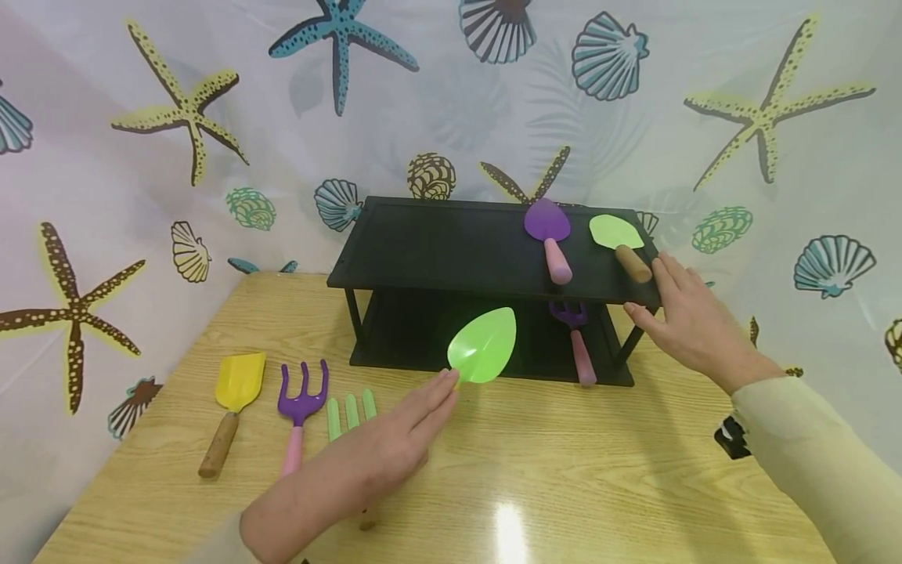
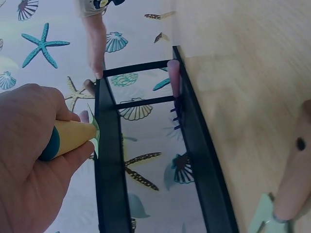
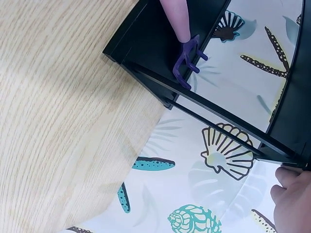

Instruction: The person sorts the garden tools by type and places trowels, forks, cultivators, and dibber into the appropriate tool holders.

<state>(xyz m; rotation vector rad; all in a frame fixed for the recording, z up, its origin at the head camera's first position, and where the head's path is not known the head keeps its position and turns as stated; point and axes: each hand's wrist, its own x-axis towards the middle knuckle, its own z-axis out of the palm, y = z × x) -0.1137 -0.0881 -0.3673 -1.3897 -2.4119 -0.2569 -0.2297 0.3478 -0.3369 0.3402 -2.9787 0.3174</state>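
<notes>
A pale cloth printed with shells and starfish closes off the back and sides. Before it spreads the wood-grained surface, which bears a black two-tier shelf. The right hand rests against the upper tier's right end, thumb and fingers apart. The left hand grips the yellow handle of a bright green trowel, its blade in front of the shelf in the head view.

On the upper tier's right half lie a purple trowel and a pale green trowel, the latter's wooden handle close to the right hand. To the left on the surface are a yellow shovel, a purple fork and a pale green fork (mostly hidden by the left hand and forearm). A pink-handled fork lies on the lower tier's right side, its handle jutting over the front edge.
</notes>
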